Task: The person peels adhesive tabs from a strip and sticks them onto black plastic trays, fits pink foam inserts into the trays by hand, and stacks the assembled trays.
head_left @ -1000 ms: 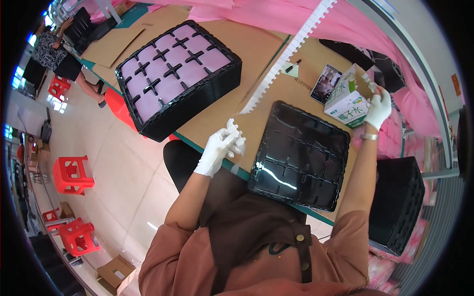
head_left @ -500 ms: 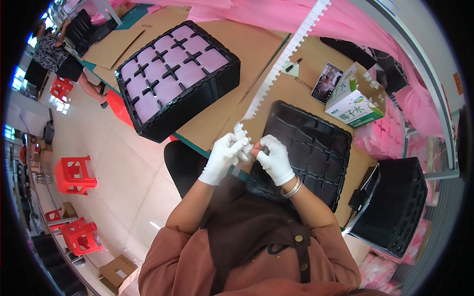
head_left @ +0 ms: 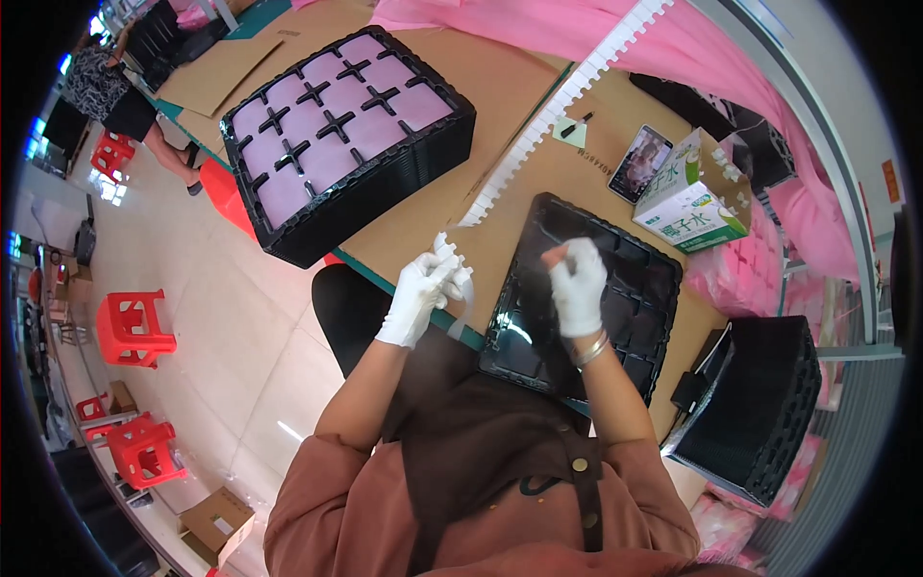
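Strip [head_left: 446,248] pinched in our left hand [head_left: 418,300]. Right hand [head_left: 579,290] over the tray [head_left: 636,310] is blurry, can't tell its grip.

Ahead and right of the left hand's [head_left: 421,300] grip, passage is crossed by a toothed white strip [head_left: 555,128]; leftward, open cardboard [head_left: 423,217] is bounded by a purple-topped black block [head_left: 389,188].

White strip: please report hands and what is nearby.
Left hand pinching strip. Right hand over black tray, blurred, grip unclear. Carton apart from strip.
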### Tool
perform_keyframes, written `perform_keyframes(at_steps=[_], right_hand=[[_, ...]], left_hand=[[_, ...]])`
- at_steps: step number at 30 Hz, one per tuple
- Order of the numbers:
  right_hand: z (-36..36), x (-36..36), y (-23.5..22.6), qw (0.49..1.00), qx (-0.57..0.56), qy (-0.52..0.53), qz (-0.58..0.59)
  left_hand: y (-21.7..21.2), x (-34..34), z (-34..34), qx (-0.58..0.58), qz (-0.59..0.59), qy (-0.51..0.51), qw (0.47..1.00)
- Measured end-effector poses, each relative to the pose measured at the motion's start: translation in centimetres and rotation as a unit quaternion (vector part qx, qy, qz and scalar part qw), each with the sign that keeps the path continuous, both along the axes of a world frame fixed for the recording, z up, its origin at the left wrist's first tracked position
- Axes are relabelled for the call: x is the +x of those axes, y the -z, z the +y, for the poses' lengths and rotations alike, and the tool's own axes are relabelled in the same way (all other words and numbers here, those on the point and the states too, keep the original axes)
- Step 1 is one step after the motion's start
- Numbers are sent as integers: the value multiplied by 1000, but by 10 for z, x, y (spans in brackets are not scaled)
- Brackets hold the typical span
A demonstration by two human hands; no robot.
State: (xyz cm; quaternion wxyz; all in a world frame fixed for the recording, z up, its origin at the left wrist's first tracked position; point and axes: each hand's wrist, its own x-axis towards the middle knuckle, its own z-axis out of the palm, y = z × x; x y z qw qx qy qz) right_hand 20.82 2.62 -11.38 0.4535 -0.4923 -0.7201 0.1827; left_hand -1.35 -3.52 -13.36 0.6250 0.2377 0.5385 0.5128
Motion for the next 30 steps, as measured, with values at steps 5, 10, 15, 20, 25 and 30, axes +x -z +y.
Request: perform_keyframes(at_steps=[5,10,15,20,25,30], right_hand=[[75,28,58,979,-69,101,-161],[101,31,59,943,-274,69,-175],[98,38,61,959,-240,82,-127],[37,12,33,973,-225,-40,37],[-26,-23,21,858,-425,-172,233],[-39,-13,25,821,-451,-166,310]], left_hand=[[-1,4,-1,16,8,-21,1000],[-1,7,-8,15,20,-9,1000],[4,16,-6,19,-7,-23,1000],[1,25,-3,44,-25,-5,999],[7,37,-6,61,-31,8,998],[-5,46,-10,29,-100,-9,995]])
